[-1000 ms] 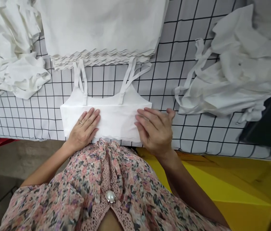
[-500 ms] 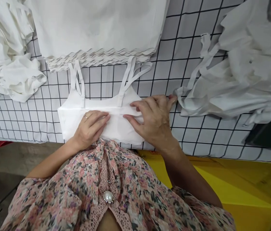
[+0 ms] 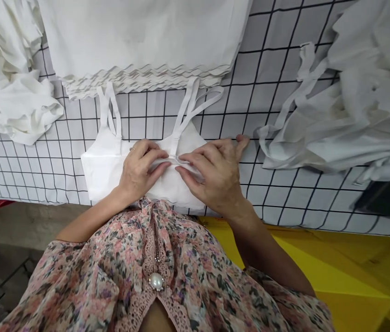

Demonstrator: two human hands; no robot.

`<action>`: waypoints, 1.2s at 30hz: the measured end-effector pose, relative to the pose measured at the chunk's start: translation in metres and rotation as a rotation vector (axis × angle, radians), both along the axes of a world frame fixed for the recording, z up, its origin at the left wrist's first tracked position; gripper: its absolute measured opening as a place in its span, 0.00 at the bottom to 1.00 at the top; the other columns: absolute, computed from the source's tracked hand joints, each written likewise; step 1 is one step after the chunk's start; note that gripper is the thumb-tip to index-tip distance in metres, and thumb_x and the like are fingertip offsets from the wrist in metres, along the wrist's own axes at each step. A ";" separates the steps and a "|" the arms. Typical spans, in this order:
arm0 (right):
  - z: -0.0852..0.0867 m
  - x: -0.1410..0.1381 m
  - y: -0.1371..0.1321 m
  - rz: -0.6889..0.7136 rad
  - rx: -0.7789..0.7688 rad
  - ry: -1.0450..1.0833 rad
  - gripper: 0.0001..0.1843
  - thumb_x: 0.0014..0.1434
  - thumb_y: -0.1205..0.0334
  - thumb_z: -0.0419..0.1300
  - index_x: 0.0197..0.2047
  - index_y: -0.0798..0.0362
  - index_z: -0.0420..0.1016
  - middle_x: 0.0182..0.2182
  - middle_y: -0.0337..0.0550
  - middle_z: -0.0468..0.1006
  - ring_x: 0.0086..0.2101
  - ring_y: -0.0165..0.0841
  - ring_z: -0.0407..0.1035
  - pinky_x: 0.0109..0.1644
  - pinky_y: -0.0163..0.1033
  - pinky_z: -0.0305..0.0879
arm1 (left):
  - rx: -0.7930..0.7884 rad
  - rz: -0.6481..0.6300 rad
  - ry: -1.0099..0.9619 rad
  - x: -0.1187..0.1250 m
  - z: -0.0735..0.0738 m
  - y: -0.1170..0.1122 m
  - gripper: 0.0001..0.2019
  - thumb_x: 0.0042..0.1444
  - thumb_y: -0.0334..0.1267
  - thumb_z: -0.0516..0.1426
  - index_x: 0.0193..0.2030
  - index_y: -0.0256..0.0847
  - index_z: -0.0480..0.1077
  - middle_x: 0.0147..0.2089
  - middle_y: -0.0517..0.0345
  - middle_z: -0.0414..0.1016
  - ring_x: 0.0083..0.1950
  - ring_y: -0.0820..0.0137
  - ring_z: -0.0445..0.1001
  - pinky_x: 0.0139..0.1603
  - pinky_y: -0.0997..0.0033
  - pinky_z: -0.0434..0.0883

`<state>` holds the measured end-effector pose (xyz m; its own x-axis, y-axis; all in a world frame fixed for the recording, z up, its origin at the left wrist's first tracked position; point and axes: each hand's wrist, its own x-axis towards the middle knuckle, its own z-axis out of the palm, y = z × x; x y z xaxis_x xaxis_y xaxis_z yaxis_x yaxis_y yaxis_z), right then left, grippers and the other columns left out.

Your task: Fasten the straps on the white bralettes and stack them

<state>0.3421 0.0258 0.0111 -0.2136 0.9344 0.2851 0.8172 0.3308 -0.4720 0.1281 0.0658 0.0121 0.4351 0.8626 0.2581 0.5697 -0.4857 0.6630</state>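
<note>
A white strappy bra top [image 3: 103,173] lies flat at the table's near edge, its thin shoulder straps [image 3: 184,108] pointing away from me. My left hand [image 3: 142,168] pinches the garment's upper back edge near the base of the right-side strap. Close beside it, my right hand [image 3: 213,173] pinches the same edge between thumb and fingers, its little finger held out. A small fold of fabric is raised between the two sets of fingertips. Part of the garment's right side is covered by my right hand.
A stack of white garments [image 3: 142,37] with wavy hems lies just beyond the straps. Crumpled white garments [image 3: 15,101] are heaped at left, and more white garments [image 3: 347,120] at right. Under them is a black-and-white grid cloth [image 3: 267,106]. A dark object [image 3: 388,189] sits at far right.
My left hand has moved right and away from me, from resting on the garment's middle to pinching its edge beside my right hand. My right hand has barely shifted.
</note>
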 end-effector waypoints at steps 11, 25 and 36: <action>0.005 -0.006 -0.001 -0.016 -0.132 -0.012 0.12 0.73 0.58 0.60 0.37 0.48 0.79 0.34 0.42 0.81 0.50 0.46 0.69 0.71 0.69 0.47 | -0.044 0.013 0.005 0.001 0.001 -0.001 0.06 0.73 0.42 0.62 0.46 0.43 0.77 0.44 0.55 0.78 0.47 0.66 0.76 0.48 0.62 0.75; -0.003 0.010 -0.002 -0.094 -0.060 -0.021 0.15 0.75 0.55 0.59 0.37 0.50 0.81 0.30 0.42 0.80 0.44 0.43 0.71 0.69 0.69 0.49 | -0.037 0.031 0.015 0.007 -0.003 -0.001 0.10 0.73 0.47 0.62 0.45 0.42 0.76 0.42 0.57 0.77 0.44 0.66 0.73 0.47 0.62 0.71; -0.005 0.022 -0.013 -0.178 0.032 -0.098 0.13 0.71 0.51 0.62 0.39 0.49 0.80 0.44 0.50 0.82 0.50 0.49 0.72 0.63 0.63 0.60 | -0.030 0.253 -0.026 -0.064 0.037 -0.007 0.12 0.69 0.43 0.67 0.56 0.46 0.76 0.50 0.56 0.79 0.44 0.71 0.76 0.43 0.67 0.77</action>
